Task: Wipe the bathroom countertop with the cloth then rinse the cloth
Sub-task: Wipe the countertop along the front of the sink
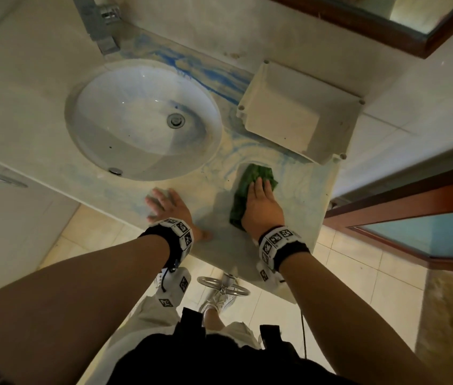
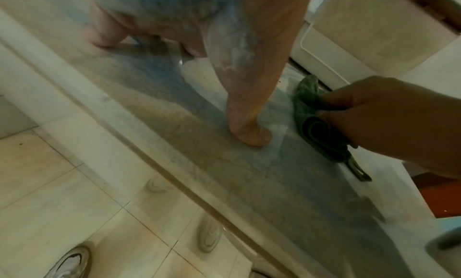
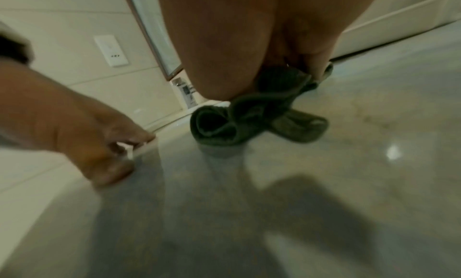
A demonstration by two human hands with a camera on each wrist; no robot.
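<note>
The right hand (image 1: 261, 204) presses flat, straight fingers on the green cloth (image 1: 253, 176), at four o'clock from the sink basin (image 1: 95, 140). The left hand (image 1: 168, 205) braces, fingers spread, on the countertop (image 1: 303, 195). Best to sweep overlapping strokes toward the blue streaks (image 1: 192, 68) at twelve, keeping pressure even.

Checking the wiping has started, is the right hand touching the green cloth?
Touching. The head view shows the right hand pressing flat on the green cloth on the countertop; the left wrist view shows its fingers on the cloth.

R hand (image 1: 261, 204) presses cloth (image 1: 253, 179) on countertop (image 1: 303, 195).
</note>
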